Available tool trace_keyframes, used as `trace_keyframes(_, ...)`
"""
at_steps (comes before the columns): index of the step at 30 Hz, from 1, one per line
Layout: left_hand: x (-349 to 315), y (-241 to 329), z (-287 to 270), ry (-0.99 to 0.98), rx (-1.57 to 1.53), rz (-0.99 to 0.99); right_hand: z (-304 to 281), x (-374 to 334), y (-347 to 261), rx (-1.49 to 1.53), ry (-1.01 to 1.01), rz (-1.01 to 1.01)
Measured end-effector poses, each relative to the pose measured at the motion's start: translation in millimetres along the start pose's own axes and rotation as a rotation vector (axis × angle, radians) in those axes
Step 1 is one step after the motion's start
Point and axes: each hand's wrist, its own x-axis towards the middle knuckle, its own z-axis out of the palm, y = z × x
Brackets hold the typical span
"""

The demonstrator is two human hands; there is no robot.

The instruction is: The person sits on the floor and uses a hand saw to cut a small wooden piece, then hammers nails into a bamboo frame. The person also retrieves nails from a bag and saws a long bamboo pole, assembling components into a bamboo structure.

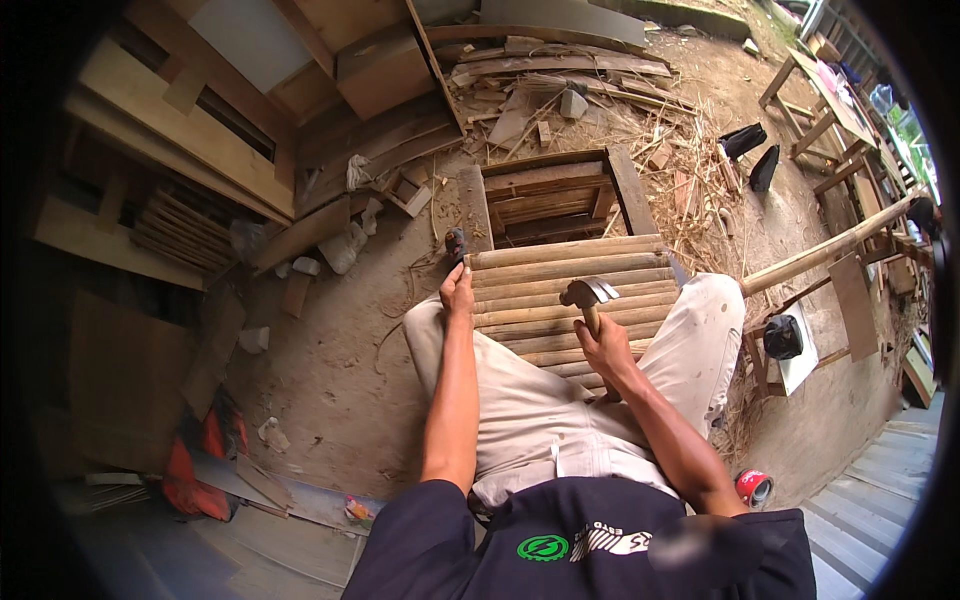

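Across my lap and the frame in front of me lies a row of split bamboo slats (570, 285), set side by side. My right hand (606, 352) is closed round the wooden handle of a claw hammer (590, 293). The hammer's metal head is above the slats, right of their middle. At the slats' left edge, near the far end, my left hand (457, 291) has its thumb and fingers pinched together. Anything small between those fingertips is too small to make out. Beyond the slats shows an open wooden frame (628, 190) with bamboo inside it.
Scrap boards (560, 65) and bamboo splinters litter the ground ahead. Wooden cabinets (200, 120) stand at the left. A bamboo pole (830, 243) slants to the right, near a black plastic bag (783, 337). A red can (753, 487) sits behind my right elbow.
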Motion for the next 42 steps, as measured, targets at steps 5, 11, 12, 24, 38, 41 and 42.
trace_keyframes(5, -8, 10, 1, -0.045, -0.051, 0.003, -1, 3, -2, 0.037, -0.010, 0.007)
trace_keyframes(11, -7, 12, 7, 0.111, 0.129, 0.210, 4, 7, -7, 0.067, -0.028, 0.034)
trace_keyframes(12, -6, 11, 8, 0.155, 0.208, 0.282, 4, 8, -8, 0.068, -0.025, 0.040)
trace_keyframes(24, -12, 17, 3, 0.107, 0.564, 0.321, 5, 10, -1, 0.063, 0.029, -0.057)
trace_keyframes(38, -43, 58, 44, -0.260, 1.279, 0.327, 1, 9, 14, -0.300, 0.120, -0.141)
trace_keyframes(41, -47, 55, 54, -0.254, 1.263, 0.373, -4, 6, 19, -0.430, 0.253, -0.294)
trace_keyframes(42, -48, 54, 58, -0.269, 1.267, 0.403, -6, 5, 21, -0.401, 0.263, -0.324)
